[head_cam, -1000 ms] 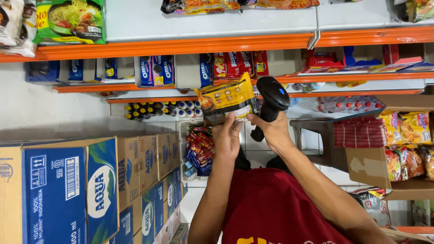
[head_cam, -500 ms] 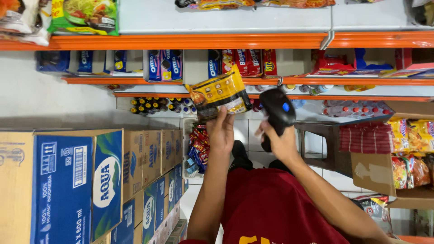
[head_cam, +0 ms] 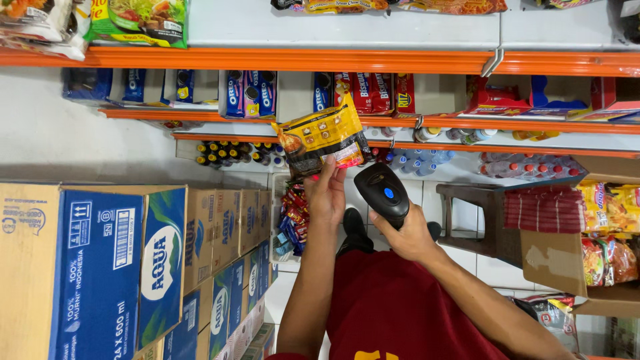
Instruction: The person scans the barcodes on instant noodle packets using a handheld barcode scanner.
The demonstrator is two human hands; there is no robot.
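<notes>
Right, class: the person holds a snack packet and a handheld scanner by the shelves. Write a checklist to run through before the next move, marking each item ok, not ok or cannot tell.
1. Left hand has a firm hold on the yellow packet: ok, fingers pinch its lower edge.
2. Right hand grips the black scanner: ok, wrapped round the handle.
3. Scanner head points toward the packet: ok, it sits just below and beside it.
4. Barcode faces the scanner: cannot tell, the code is not visible.
5. Packet clear of the orange shelf edge: ok, held below it.
6. Scanner switched on: cannot tell; only a blue button shows.
</notes>
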